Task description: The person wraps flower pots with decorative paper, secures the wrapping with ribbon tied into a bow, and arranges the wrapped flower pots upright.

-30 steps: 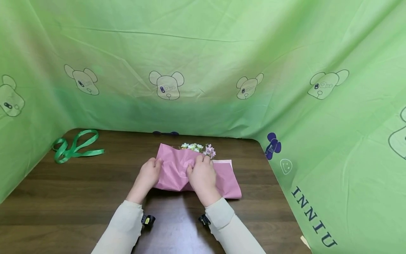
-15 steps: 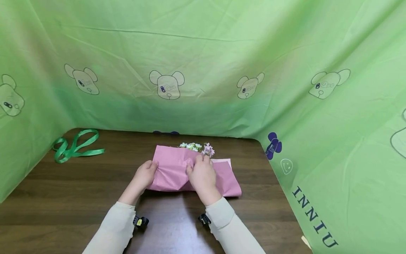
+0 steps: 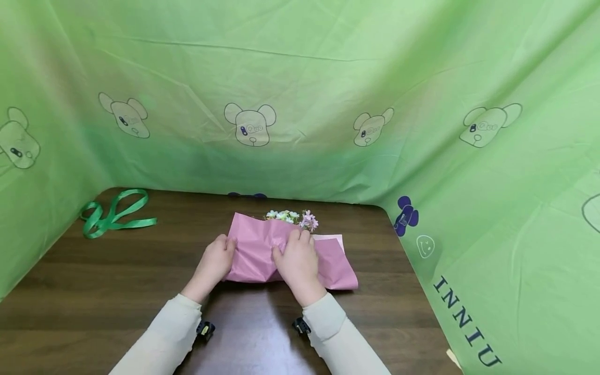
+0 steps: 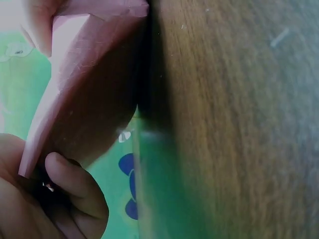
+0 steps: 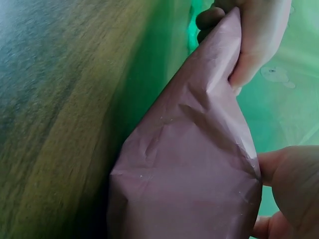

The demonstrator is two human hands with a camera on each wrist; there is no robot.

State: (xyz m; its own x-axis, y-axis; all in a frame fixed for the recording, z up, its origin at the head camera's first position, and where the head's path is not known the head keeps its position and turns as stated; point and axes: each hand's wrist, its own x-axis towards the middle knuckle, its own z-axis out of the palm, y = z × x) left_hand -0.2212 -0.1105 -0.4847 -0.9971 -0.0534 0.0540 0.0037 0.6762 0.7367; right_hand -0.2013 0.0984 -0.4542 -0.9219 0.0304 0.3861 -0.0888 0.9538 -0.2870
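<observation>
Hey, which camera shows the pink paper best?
The head view: both ends of the pink paper show, partly covered by the left hand and right hand. The left wrist view shows its held end close up; the right wrist view, a creased, cropped face.

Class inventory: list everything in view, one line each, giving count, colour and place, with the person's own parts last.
Paper: seemingly one sheet, pink, mid-table
White flowers: cluster, too small to count, behind the paper's top edge
Lilac flowers: cluster, uncounted, right of the white ones
Ribbon: one, green, far left of table
Table: one, brown wood, beneath everything
Cloth: green, printed, behind and at both sides
Scrap: one, pale, table's right edge, unidentifiable
Wrist devices: two, black, at the cuffs
Sleeves: two, off-white, foreground
Left hand: one, pinching the paper's left edge
Right hand: one, gripping the paper's middle
</observation>
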